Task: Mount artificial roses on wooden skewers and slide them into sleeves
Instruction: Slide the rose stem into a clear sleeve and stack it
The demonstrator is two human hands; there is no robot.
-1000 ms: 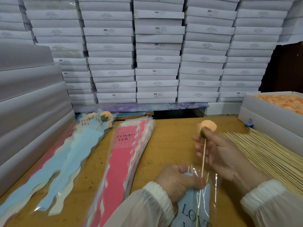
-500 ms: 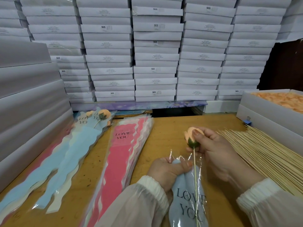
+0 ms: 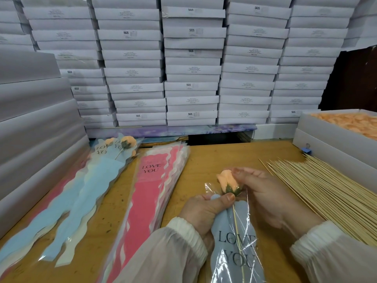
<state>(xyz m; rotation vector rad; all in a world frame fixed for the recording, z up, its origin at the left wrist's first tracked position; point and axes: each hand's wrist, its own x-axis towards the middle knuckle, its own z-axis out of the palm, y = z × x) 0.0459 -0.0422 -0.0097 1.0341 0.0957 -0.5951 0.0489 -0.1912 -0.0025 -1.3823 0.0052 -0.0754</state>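
Upper right of frame: box of loose roses (image 3: 346,124), skewer pile (image 3: 318,186) on counter (image 3: 214,158), much left. Upper left: few finished sleeved roses (image 3: 122,144). Centre: pink empty sleeves (image 3: 151,190). Lower centre: we judge rose (image 3: 225,180) nearly seated; skewer (image 3: 237,227) inside blue sleeve (image 3: 234,242). Left hand (image 3: 202,211) pinches sleeve mouth; right hand (image 3: 263,190) grasps rose.

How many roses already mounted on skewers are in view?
3: one rose in the hands, entering the blue sleeve; two sleeved roses at far left. Others may lie hidden beneath.
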